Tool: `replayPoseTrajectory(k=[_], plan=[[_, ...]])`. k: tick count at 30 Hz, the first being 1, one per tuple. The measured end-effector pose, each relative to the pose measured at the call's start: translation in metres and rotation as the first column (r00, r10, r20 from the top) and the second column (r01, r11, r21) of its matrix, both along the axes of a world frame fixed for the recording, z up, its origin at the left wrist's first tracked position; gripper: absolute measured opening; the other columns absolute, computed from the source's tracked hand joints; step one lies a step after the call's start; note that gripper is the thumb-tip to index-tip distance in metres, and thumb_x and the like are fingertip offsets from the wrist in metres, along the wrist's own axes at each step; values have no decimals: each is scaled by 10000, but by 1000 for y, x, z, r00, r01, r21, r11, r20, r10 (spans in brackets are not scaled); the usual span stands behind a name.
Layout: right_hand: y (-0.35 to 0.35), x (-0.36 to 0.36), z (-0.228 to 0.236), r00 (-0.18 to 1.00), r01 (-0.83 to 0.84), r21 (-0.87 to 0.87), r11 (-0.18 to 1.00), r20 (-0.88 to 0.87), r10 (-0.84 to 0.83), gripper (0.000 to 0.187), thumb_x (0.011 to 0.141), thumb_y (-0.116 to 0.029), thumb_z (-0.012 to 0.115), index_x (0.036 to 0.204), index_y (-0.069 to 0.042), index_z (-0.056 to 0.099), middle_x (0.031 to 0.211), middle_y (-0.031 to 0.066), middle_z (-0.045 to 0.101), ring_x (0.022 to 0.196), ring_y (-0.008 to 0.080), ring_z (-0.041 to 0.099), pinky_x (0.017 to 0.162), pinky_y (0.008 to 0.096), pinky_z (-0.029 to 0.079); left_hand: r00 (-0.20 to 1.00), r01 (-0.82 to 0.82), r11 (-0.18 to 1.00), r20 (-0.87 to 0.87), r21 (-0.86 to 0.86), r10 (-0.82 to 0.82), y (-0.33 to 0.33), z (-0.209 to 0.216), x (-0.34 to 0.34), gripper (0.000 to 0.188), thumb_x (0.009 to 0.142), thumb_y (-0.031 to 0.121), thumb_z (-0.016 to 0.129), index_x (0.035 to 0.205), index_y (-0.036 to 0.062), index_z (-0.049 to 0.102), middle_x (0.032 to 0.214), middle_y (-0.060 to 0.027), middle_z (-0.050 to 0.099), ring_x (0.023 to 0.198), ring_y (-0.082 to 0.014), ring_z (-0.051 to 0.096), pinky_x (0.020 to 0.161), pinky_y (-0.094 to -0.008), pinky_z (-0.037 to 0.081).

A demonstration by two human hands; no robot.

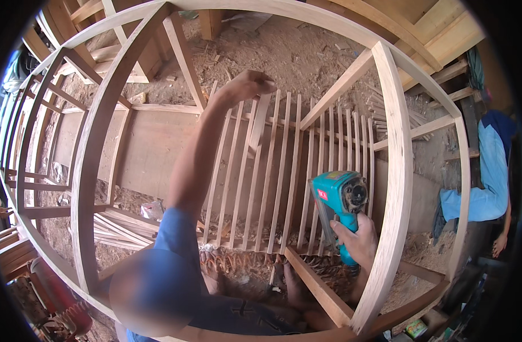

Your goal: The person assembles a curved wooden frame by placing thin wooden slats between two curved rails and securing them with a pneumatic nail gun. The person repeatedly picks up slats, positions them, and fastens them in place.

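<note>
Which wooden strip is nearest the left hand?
The short, wide strip just below the left hand; the neighbouring slats are longer and narrower.

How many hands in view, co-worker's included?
3: left hand at the far end of the wooden slats, right hand gripping the teal nail gun, co-worker's hand at far right. The co-worker's other hand may be hidden.

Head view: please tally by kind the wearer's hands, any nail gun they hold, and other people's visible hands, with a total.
Wearer's hands: 2 (left hand, right hand)
Nail gun: 1
Co-worker's hand: 1
Total: 4
</note>
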State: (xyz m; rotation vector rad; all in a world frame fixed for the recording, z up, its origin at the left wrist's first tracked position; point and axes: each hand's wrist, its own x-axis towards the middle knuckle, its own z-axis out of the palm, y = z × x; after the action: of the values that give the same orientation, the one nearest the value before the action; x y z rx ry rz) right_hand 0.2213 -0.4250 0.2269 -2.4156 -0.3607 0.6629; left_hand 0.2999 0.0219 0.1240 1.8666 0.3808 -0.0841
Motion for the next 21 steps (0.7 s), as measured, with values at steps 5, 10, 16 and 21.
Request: replayPoseTrajectory(k=[5, 10, 16, 21], plan=[[1, 2, -2, 1000, -15, 38, 999, 19, 14, 211, 884, -173, 761, 879, 6, 651, 653, 52, 615, 570, 132, 596, 553, 308, 481, 960, -165, 985, 235, 42, 151, -28, 36, -49, 597, 849, 511, 791, 1103, -25, 725, 944, -136, 737, 870, -206, 690, 780, -361, 567], [15, 1, 17, 992, -51, 154, 987, -105, 68, 228, 887, -187, 759, 850, 0, 634, 657, 53, 614, 576, 131, 597, 556, 308, 485, 730, -429, 899, 553, -88, 403, -4, 74, -33, 555, 931, 532, 703, 1109, 8, 738, 915, -101, 764, 847, -192, 730, 809, -354, 579], [23, -4, 22, 980, 9, 153, 988, -196, 21, 262, 874, -225, 773, 873, 4, 645, 647, 56, 620, 580, 122, 599, 556, 309, 491, 854, -515, 788, 280, 336, 439, 21, 20, 15, 457, 969, 469, 655, 1084, 40, 760, 916, -112, 763, 856, -226, 726, 821, -380, 550], [18, -3, 21, 961, 43, 129, 991, -276, -6, 279, 866, -234, 780, 889, 11, 647, 640, 57, 624, 571, 125, 601, 545, 307, 488, 876, -478, 822, 103, 310, 471, 29, -31, 22, 476, 926, 516, 673, 1012, 61, 779, 875, -180, 755, 865, -330, 740, 793, -431, 558]])
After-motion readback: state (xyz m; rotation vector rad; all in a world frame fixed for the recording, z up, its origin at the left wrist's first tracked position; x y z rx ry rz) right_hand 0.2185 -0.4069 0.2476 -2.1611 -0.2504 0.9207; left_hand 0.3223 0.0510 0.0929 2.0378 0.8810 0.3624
